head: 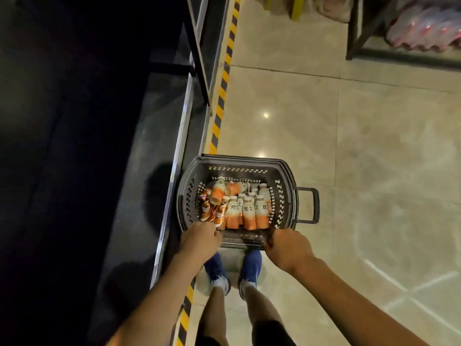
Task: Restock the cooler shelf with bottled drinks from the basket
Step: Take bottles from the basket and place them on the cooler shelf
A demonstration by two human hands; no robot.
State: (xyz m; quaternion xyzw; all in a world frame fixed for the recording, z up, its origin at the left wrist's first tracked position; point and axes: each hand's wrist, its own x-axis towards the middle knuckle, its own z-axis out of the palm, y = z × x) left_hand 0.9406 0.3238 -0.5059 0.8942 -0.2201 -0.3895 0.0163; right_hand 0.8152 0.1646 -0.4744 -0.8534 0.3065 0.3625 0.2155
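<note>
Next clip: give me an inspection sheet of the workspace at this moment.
Surface: beige tiled floor, glossy.
Job's things: dark plastic basket on floor beside dark cooler; orange-and-white bottles inside, some upright, some lying.
Clutter: nothing seen.
Grippers: left hand curled at near rim, grip unclear; right hand grips near rim.
Cables: nothing seen.
Surroundings: yellow-black tape strip; rack of pink packs.

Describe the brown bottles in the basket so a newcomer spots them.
Find the dark basket on the tiled floor beside the cooler. Against its left wall, near the left hand, lie the brown bottles. The other bottles are white and orange; these are dark, glossy.
</note>
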